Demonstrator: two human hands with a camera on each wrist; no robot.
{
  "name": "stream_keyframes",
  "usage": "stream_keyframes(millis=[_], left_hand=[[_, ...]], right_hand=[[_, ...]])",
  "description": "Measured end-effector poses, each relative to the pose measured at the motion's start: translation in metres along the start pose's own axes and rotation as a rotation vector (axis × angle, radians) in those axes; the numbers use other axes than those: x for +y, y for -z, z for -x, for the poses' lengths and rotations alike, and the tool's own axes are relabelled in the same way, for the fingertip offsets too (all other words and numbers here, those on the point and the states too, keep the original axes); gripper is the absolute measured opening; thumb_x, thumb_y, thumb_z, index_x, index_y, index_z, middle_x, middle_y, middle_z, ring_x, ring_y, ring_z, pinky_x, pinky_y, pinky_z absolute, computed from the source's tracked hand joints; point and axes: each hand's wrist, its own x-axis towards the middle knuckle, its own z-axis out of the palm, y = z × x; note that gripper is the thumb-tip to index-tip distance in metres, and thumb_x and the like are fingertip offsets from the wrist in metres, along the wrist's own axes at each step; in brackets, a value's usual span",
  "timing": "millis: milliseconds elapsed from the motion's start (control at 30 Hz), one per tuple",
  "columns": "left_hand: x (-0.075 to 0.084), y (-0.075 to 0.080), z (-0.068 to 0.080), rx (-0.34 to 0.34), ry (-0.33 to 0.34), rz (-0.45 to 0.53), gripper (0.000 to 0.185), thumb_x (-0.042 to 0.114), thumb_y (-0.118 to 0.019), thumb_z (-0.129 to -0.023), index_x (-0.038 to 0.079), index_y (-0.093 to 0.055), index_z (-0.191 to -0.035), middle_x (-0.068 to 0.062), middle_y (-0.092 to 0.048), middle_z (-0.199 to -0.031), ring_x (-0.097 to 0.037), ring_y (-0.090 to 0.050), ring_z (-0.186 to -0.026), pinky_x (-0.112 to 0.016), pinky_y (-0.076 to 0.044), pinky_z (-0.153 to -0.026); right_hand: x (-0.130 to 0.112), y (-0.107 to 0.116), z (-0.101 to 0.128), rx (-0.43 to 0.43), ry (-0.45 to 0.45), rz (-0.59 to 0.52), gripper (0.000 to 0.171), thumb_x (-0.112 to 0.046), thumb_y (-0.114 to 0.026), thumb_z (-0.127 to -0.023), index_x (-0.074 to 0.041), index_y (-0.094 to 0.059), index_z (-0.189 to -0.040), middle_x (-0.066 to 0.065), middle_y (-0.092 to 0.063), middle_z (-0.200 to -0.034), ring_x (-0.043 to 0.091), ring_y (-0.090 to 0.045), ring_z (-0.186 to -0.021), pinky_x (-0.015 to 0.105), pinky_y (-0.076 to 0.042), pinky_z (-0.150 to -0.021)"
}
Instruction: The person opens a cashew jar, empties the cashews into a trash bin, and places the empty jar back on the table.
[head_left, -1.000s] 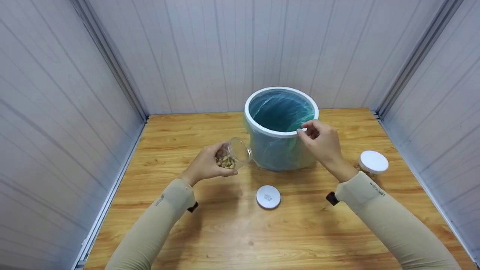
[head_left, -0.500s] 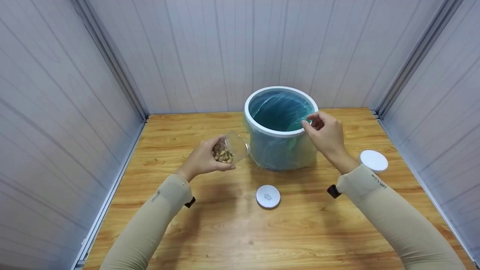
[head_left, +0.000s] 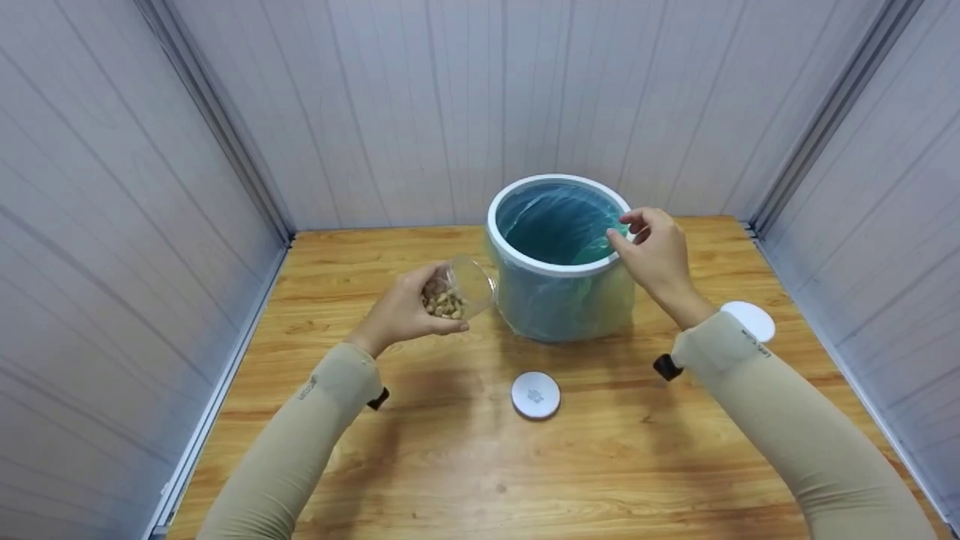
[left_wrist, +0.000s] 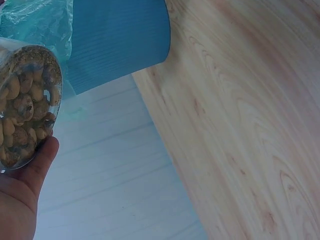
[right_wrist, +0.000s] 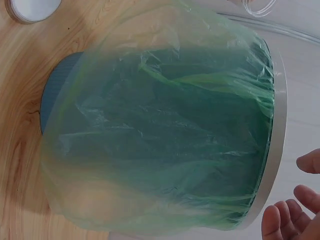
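Note:
My left hand point(head_left: 401, 309) grips a clear jar point(head_left: 475, 283) tilted on its side, its mouth turned right toward the bin. Nuts point(head_left: 442, 301) lie in the lower end of that jar; the left wrist view shows them through its base point(left_wrist: 29, 107). A blue bin point(head_left: 562, 307) with a white rim point(right_wrist: 281, 120) stands at the back, lined with a thin green bag point(right_wrist: 160, 130) folded over its outside. Beside the rim's right side hovers my right hand point(head_left: 660, 259), fingers bent loosely, thumb apart and nothing visible between them.
A white round lid point(head_left: 535, 395) lies on the wooden table point(head_left: 480, 472) in front of the bin. At the right, a second white lid point(head_left: 752, 321) tops a jar mostly hidden by my right sleeve. Panel walls enclose the table at the back and both sides.
My left hand has shifted slightly up and left with the jar. The right hand has moved up and right along the bin's rim. Lid and bin stay put.

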Motion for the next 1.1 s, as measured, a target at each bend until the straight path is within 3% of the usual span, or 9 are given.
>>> stream_keyframes(millis=[167,467,800,1100], left_hand=[[0.004,0.003,-0.005,0.000,-0.009,-0.002,0.093,0.038,-0.102,-0.074,0.008,-0.059,-0.150,-0.012,-0.073,-0.124,-0.023,-0.070,-0.106,-0.043,-0.063,-0.094],[0.012,0.011,-0.013,-0.004,-0.030,-0.007,0.093,0.039,-0.102,-0.074,0.008,-0.059,-0.150,-0.012,-0.074,-0.124,-0.022,-0.070,-0.106,-0.043,-0.062,-0.095],[0.021,0.018,-0.021,-0.004,-0.039,-0.026,0.090,0.039,-0.101,-0.075,0.007,-0.059,-0.148,-0.008,-0.073,-0.119,-0.021,-0.069,-0.101,-0.040,-0.062,-0.089],[0.026,0.026,-0.028,0.007,-0.053,-0.044,0.092,0.041,-0.101,-0.074,0.006,-0.059,-0.149,-0.012,-0.074,-0.122,-0.021,-0.070,-0.103,-0.042,-0.062,-0.093]], right_hand=[[0.002,0.002,-0.009,0.016,-0.027,0.005,0.036,-0.019,-0.075,-0.101,0.007,-0.070,-0.125,0.026,-0.064,-0.117,0.031,-0.058,-0.100,0.032,-0.048,-0.088],[0.008,0.003,-0.017,-0.013,-0.091,0.018,0.049,-0.023,-0.077,-0.100,0.004,-0.064,-0.139,0.026,-0.062,-0.136,0.041,-0.060,-0.122,0.052,-0.054,-0.108],[0.012,0.002,-0.027,-0.084,-0.171,-0.024,0.062,-0.024,-0.074,-0.102,0.001,-0.054,-0.155,0.027,-0.057,-0.153,0.043,-0.060,-0.135,0.056,-0.055,-0.115],[0.013,-0.004,-0.035,-0.110,-0.256,-0.057,0.063,-0.020,-0.072,-0.104,0.000,-0.049,-0.159,0.028,-0.054,-0.157,0.043,-0.059,-0.140,0.053,-0.053,-0.117]])
